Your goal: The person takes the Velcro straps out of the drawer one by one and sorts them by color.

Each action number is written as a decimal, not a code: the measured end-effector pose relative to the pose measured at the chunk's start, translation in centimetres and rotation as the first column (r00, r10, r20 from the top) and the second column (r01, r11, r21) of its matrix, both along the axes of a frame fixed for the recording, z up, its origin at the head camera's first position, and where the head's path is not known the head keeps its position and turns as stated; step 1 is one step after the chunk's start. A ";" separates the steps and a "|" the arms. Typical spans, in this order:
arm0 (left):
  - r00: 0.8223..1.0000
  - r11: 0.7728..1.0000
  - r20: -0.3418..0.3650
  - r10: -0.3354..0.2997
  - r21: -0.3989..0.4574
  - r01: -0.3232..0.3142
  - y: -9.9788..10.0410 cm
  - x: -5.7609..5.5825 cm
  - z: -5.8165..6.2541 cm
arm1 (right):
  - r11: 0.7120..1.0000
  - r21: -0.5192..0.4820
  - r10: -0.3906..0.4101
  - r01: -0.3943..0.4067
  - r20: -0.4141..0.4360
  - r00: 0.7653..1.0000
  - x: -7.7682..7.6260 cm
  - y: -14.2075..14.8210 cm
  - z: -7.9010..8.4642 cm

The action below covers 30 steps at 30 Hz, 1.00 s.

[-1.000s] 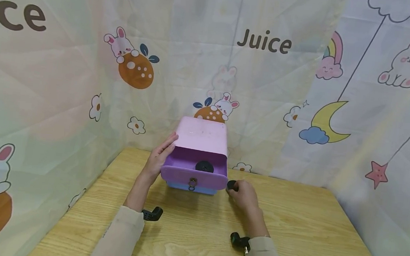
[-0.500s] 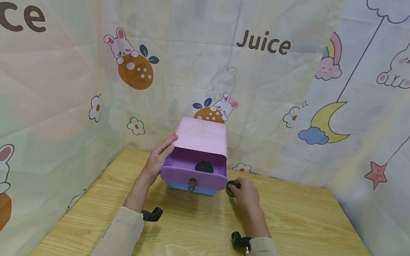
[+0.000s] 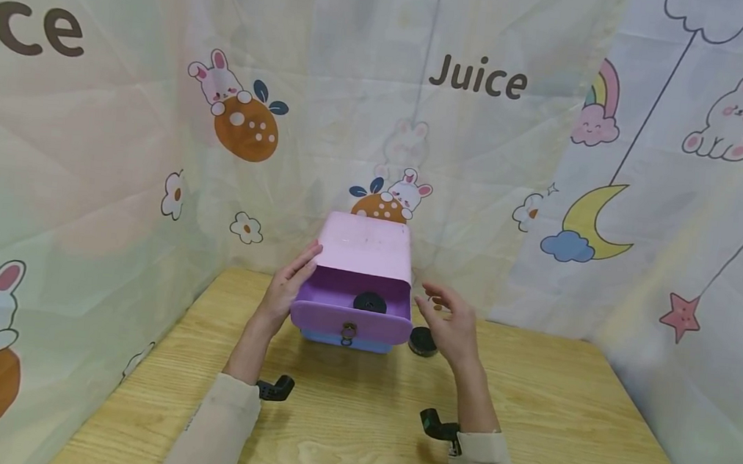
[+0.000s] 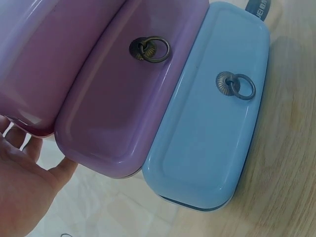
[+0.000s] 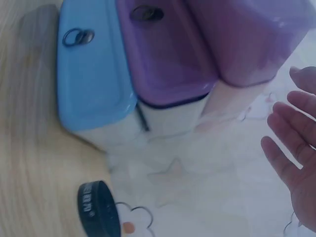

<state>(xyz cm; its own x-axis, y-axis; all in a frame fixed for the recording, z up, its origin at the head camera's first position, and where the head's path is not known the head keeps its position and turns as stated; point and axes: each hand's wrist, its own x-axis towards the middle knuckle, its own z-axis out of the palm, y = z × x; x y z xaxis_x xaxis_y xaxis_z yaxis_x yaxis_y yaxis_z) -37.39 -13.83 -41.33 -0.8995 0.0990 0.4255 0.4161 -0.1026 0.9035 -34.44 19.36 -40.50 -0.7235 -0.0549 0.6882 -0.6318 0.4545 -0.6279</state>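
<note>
L hand (image 3: 283,290), fingers apart, touches L side of pink box (image 3: 366,246); purple drawer (image 3: 327,319) out w/ blk disc (image 3: 370,303) inside, blue drawer (image 3: 368,346) under; 2nd blk disc (image 3: 423,343) on table (image 3: 341,428) just R; R hand (image 3: 456,329) nr it, fingers apart

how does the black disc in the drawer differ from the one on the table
The drawer disc sits inside the purple drawer; the table disc lies on the wooden table, to the right.
The drawer front hides the drawer disc's lower edge, but not the table disc.
The table disc shows pale side lettering in the right wrist view; the drawer disc's side can't be made out.
Both are black and round.
</note>
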 end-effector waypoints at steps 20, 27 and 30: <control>1.000 1.000 0.009 0.010 -0.007 -0.010 -0.2 0.2 -0.2 | 0.968 0.082 0.246 -0.238 -0.117 0.962 3.7 -3.2 4.9; 1.000 1.000 0.009 0.001 0.001 -0.001 -0.1 0.0 -0.1 | 0.943 0.228 0.260 -0.242 -0.052 0.964 1.8 -2.8 4.7; 1.000 1.000 0.006 0.001 0.005 -0.001 -0.1 -0.2 0.0 | 0.922 0.270 0.295 -0.278 -0.022 0.955 1.6 -3.1 5.4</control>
